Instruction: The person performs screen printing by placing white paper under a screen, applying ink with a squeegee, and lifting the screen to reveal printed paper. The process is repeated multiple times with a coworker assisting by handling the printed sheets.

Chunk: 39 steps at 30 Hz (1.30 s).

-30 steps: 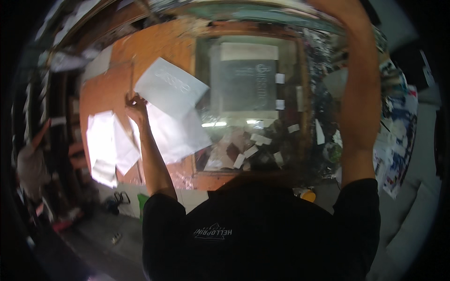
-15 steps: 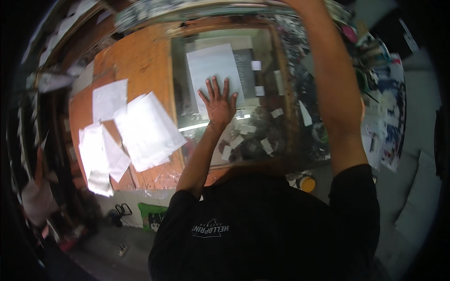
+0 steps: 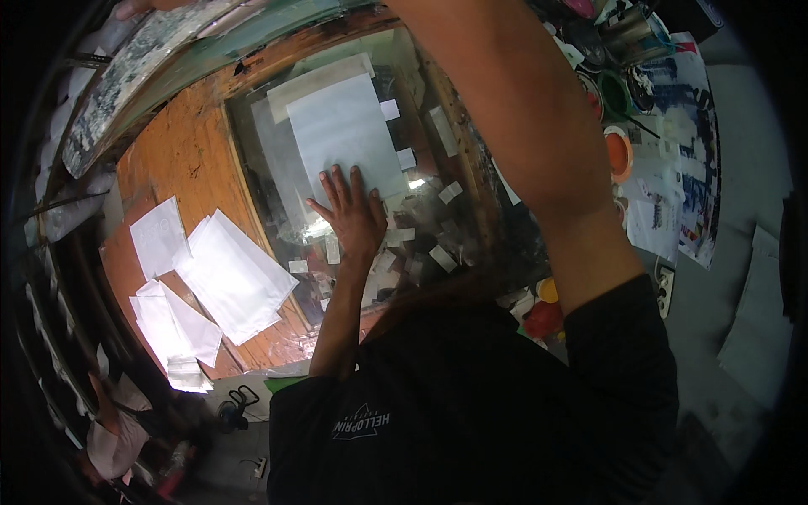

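My left hand [image 3: 352, 215] lies with fingers spread on the lower part of a white sheet of paper [image 3: 345, 118]. The sheet rests on a glass panel [image 3: 269, 168] set in a wooden tabletop, over a greyish backing sheet [image 3: 284, 99]. Small white paper tabs [image 3: 407, 158] sit along its right side. My right arm [image 3: 522, 109] stretches up across the view and passes out at the top edge, so its hand is hidden. Some fingers [image 3: 135, 8] show at the upper left edge beside a paint-stained flat board or frame [image 3: 139, 88]; whose they are, I cannot tell.
Loose white sheets [image 3: 231, 273] lie in piles on the wooden tabletop [image 3: 164, 156] to the left. Paint tins [image 3: 619, 93] and an orange-filled tub [image 3: 619, 156] stand at the right on stained paper. A power strip [image 3: 665, 290] is below them.
The view has turned, and the table now appears rotated and farther left. My left hand has slid nearer the sheet's lower edge. More of the stained board shows at the upper left.
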Tool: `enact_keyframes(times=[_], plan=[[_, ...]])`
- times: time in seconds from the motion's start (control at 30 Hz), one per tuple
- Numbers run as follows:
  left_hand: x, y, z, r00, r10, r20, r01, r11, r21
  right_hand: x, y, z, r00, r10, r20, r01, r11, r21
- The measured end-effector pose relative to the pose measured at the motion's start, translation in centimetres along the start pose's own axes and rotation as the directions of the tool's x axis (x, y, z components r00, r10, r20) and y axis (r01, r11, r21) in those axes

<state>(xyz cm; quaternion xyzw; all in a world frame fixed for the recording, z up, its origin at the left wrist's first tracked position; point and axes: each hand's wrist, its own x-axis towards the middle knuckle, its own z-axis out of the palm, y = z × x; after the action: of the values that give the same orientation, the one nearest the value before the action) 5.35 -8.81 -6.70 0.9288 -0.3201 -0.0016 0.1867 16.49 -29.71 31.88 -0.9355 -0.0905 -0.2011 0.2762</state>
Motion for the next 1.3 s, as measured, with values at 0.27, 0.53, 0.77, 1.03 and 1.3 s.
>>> enact_keyframes(times=[0.27, 0.53, 0.77, 1.03, 1.3], plan=[[0.1, 0.4, -2.2, 0.999, 0.047, -0.024, -0.049, 0.993, -0.108, 1.4, -0.8, 1.4, 0.962, 0.224, 0.156, -0.205, 0.971, -0.125], [-6.5, 0.8, -13.7, 0.912, -0.409, 0.032, -0.014, -0.110, -0.994, -16.1, -1.6, 13.5, 0.993, 0.117, 0.003, -0.114, 0.976, -0.184], [-7.6, -0.8, -9.6, 0.524, -0.353, 0.775, 0.431, -0.675, -0.599, -11.4, 13.8, 23.4, 0.952, 0.217, 0.218, -0.190, 0.972, -0.141], [-7.0, -1.3, -9.0, 0.382, -0.379, 0.843, 0.436, -0.730, -0.526, -3.2, 21.3, 28.5, 0.948, 0.272, 0.167, -0.201, 0.914, -0.351], [-8.3, -2.2, -8.2, 0.523, -0.340, 0.781, 0.420, -0.695, -0.584, -11.8, 16.4, 28.4, 0.955, 0.212, 0.209, -0.162, 0.959, -0.232]])
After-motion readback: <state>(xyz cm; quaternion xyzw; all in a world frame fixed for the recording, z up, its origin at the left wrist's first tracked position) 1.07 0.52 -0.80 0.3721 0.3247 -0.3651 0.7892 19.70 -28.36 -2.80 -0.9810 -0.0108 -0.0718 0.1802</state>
